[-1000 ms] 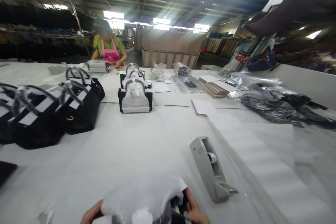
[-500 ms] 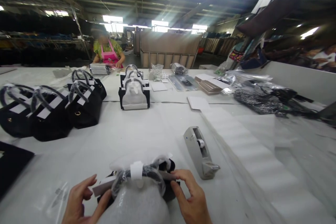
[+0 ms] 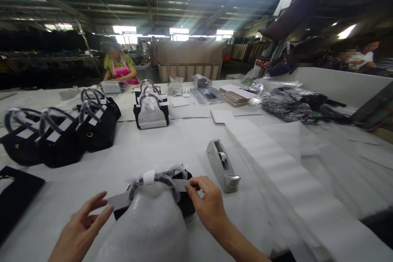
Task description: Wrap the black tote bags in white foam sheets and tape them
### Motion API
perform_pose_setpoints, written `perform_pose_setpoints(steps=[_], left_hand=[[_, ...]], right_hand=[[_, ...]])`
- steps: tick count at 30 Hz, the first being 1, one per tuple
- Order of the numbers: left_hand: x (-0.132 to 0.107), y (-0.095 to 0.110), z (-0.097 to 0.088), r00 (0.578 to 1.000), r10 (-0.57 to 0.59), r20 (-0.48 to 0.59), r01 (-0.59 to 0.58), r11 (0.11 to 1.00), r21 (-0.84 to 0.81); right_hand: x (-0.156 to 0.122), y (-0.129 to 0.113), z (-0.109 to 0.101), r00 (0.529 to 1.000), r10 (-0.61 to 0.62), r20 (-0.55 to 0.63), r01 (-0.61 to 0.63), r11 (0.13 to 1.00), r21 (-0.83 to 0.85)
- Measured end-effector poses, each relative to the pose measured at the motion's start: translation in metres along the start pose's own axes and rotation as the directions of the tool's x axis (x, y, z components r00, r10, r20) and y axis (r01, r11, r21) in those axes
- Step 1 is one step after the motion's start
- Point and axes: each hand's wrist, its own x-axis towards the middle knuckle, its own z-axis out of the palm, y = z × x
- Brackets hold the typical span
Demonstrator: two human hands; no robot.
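Observation:
A black handbag (image 3: 186,204) stands before me, largely covered by a translucent white foam sheet (image 3: 150,221). Its plastic-wrapped handles (image 3: 167,180) arch over the top, with a small white piece (image 3: 149,177) around them. A pale card strip (image 3: 119,201) shows on both sides of the handles; whether it is one piece is hidden. My right hand (image 3: 207,200) pinches the strip's right end between thumb and fingers. Beside the left end, my left hand (image 3: 81,225) has its fingers spread and holds nothing. A grey tape dispenser (image 3: 219,161) stands to the right of the bag.
Several black handbags (image 3: 98,131) line the left side, and foam-covered ones (image 3: 152,110) stand farther back. White foam sheeting (image 3: 285,172) runs along the right. Stacked cards (image 3: 236,97) and plastic bags (image 3: 282,86) lie beyond. A person in a pink apron (image 3: 121,69) works across the table.
My left hand has come off the card strip and drawn back to the left. My right hand still pinches its end. The camera view has shifted, moving the bag and dispenser up and left.

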Motion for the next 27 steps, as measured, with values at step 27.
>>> perform_pose_setpoints(steps=[27], left_hand=[[-0.023, 0.056, -0.001, 0.997, 0.032, 0.067, -0.021, 0.987, -0.161]], right_hand=[[0.011, 0.002, -0.005, 0.965, -0.017, 0.261, 0.047, 0.993, -0.111]])
